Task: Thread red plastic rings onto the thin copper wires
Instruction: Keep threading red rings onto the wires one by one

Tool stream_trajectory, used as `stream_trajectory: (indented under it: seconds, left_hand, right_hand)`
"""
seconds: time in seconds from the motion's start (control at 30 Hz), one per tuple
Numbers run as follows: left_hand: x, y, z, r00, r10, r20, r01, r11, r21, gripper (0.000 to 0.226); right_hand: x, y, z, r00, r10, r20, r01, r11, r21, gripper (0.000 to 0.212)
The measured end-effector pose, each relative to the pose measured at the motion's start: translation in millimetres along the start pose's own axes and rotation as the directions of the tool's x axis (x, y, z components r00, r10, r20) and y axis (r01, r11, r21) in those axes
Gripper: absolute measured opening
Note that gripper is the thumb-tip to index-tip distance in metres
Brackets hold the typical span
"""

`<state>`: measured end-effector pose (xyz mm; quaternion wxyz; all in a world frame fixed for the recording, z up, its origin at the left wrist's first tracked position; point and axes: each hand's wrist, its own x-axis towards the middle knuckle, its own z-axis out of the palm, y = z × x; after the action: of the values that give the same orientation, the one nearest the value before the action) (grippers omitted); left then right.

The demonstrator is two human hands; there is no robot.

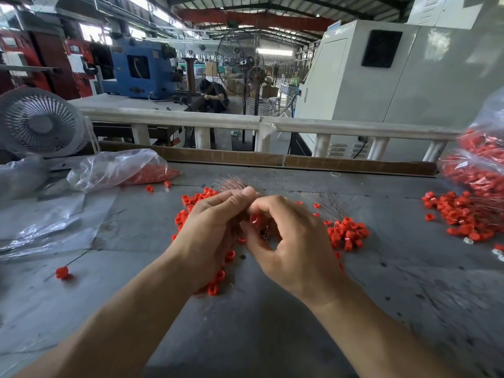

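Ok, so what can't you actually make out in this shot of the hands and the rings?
Head view only:
- Whether a wire passes through the red ring: too thin, hidden by the right hand.
- Rings beneath the left hand: covered.
- Bag of rings: cut off by right edge.

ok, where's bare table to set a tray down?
Near edge under the forearms, and the strip between the central ring pile and right pile. Crowded: around both hands, plastic bags at left.
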<state>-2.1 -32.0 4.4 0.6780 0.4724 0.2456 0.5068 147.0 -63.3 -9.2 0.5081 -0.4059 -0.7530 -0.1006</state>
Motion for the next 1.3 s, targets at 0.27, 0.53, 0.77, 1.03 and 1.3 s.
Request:
stream_trajectory:
  seconds: [0.27, 0.53, 0.77, 1.03, 1.3]
  left_hand:
    - [4, 0, -7, 0.973, 0.18, -0.141, -0.163, 0.979, 0.122, 0.015]
    - [7, 1, -10, 0.944, 0.165, -0.286, -0.093, 0.964, 0.248, 0.025]
    - [10, -5, -19, 0.925, 0.205, -0.319, -0.005, 0.848, 0.529, 0.029]
    - [10, -3, -18, 0.922, 0.2, -0.333, -0.01, 0.868, 0.496, 0.035]
    - [9, -4, -22, 0.91, 0.24, -0.338, -0.001, 0.816, 0.578, 0.035]
  right_hand:
    - [-4, 5, 3, 0.981, 0.139, 0.138, -0.157, 0.98, 0.125, 0.02]
    - [-5, 8, 6, 0.964, 0.188, 0.19, -0.206, 0.975, 0.081, 0.024]
    - [-1, 13, 1, 0.984, 0.118, 0.134, -0.104, 0.989, -0.107, 0.014]
    - [-3, 16, 1, 0.984, 0.127, 0.121, -0.11, 0.984, -0.143, 0.014]
    - [-3, 13, 2, 0.983, 0.124, 0.139, -0.102, 0.982, -0.158, 0.013]
